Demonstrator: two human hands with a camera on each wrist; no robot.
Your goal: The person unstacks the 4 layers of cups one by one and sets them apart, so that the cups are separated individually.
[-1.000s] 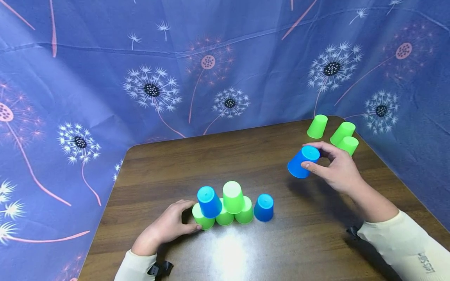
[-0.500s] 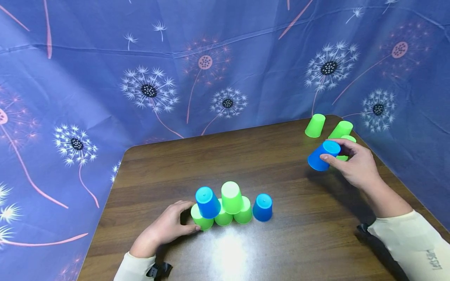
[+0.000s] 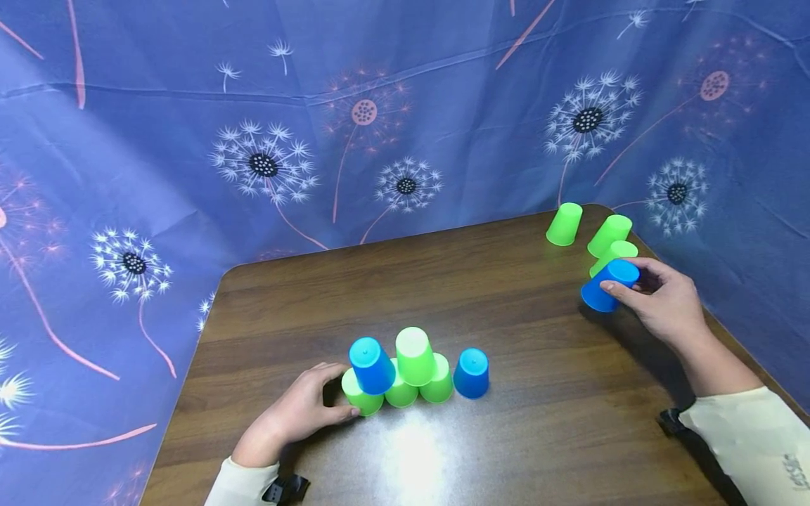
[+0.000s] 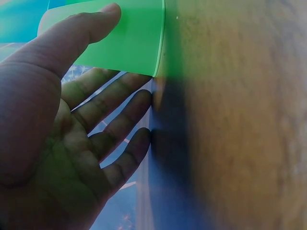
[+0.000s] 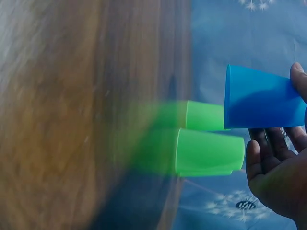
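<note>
My right hand (image 3: pixel 671 302) holds an upside-down blue cup (image 3: pixel 607 287) between thumb and fingers, off the table by the right edge. In the right wrist view that blue cup (image 5: pixel 264 98) hangs above and apart from two green cups. My left hand (image 3: pixel 302 406) has its thumb on the front of the leftmost green cup (image 3: pixel 362 399) and its fingers behind it. That cup and two more green cups, the middle one (image 3: pixel 401 393) and the right one (image 3: pixel 438 381), form a row. A blue cup (image 3: pixel 371 367) and a green cup (image 3: pixel 414 357) stand on top of the row.
A single blue cup (image 3: pixel 471 374) stands upside down right of the row. At the far right corner are three green cups: one at the back (image 3: pixel 564 225), one beside it (image 3: pixel 609 236), one nearer (image 3: pixel 615 254) and partly covered. A patterned blue cloth (image 3: pixel 354 169) hangs behind the table (image 3: pixel 297 302).
My right hand has carried the blue cup rightward, to just in front of the nearest green cup at the corner. My left hand and the stacked cups have stayed in place.
</note>
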